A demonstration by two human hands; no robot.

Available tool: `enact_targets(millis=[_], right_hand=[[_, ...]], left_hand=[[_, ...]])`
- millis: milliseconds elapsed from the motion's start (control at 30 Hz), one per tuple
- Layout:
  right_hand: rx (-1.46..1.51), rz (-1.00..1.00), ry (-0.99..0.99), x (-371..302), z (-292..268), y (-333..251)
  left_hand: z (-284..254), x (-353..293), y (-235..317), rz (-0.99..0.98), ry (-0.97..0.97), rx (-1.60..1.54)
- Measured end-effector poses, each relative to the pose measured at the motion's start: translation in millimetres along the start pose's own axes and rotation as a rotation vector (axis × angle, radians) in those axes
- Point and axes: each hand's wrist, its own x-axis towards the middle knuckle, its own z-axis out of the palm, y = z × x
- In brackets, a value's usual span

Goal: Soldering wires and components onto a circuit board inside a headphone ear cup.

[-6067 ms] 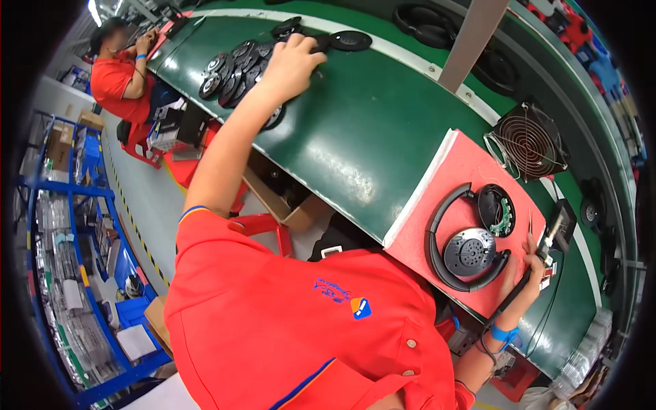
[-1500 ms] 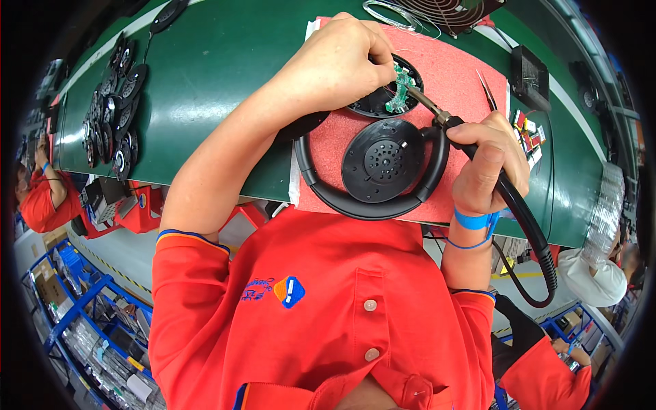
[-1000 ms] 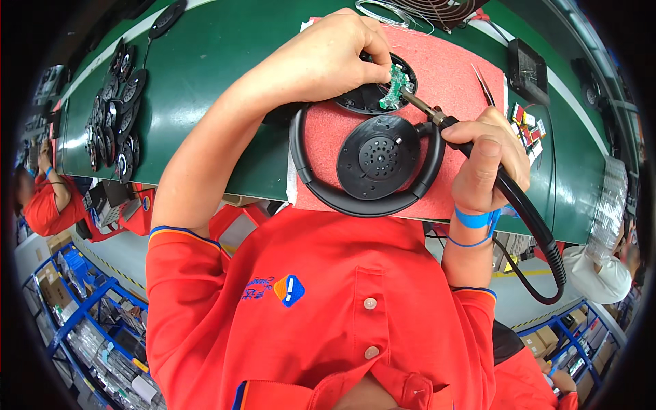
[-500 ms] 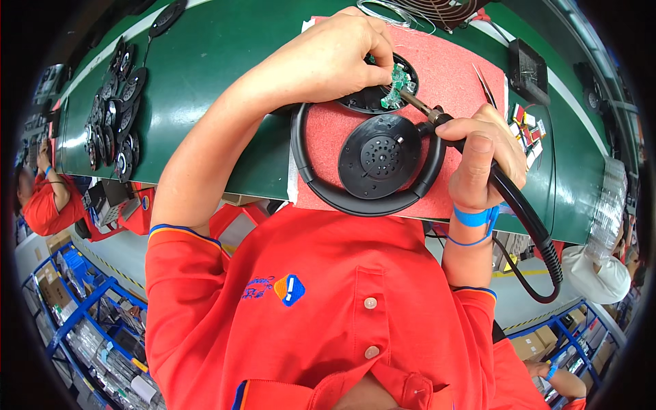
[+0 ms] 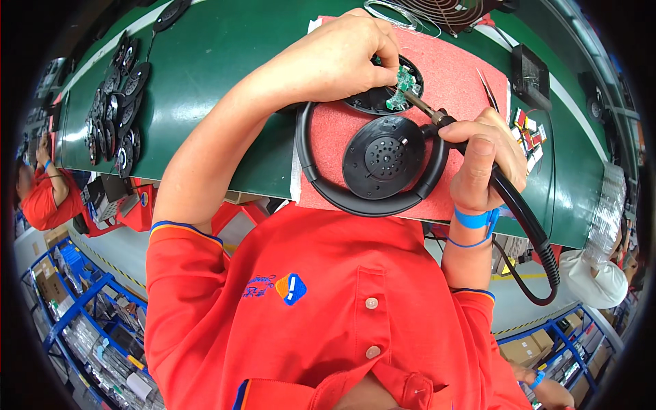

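My right hand (image 5: 488, 160) is closed around a black-handled soldering iron (image 5: 504, 183), its metal tip reaching the green circuit board (image 5: 406, 82). That board sits inside an open black headphone ear cup (image 5: 372, 102). Over the same cup bends my left hand (image 5: 355, 58), thumb and fingertips pinched at the board's edge; whatever they hold is too small and hidden to name. Closer to me lies the other round ear cup (image 5: 384, 157), its perforated face up, within the curved black headband (image 5: 311, 171).
A pink foam mat (image 5: 458, 75) lies under the headphones on the green bench (image 5: 205, 61). Tweezers (image 5: 487, 89), a black tray (image 5: 529, 74) and small battery-like packs (image 5: 529, 133) are at right. Solder wire (image 5: 396, 15) lies behind; several black discs (image 5: 113, 109) sit left.
The headphones, mat and my left hand appear slightly further right, partly from a small shift of the view. Both hands keep their grips, and the iron's tip stays at the board.
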Motion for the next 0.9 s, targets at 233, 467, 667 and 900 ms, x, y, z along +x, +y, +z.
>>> enact_targets(millis=[233,467,667,900], right_hand=[[0.008,-0.021,0.029,-3.0,-2.3,3.6],[-0.01,-0.014,0.116,-3.8,-3.4,3.0],[-0.035,-0.05,0.144,-5.2,-2.1,13.3],[0.115,0.145,0.057,-9.3,6.6,11.4]], left_hand=[[2.5,-0.3,-4.6,0.013,0.01,0.03],[5.3,-2.4,-5.2,0.033,0.05,-0.005],[8.7,-4.0,-4.7,0.08,0.114,0.014],[8.2,-3.4,-1.6,-0.02,0.091,-0.103]])
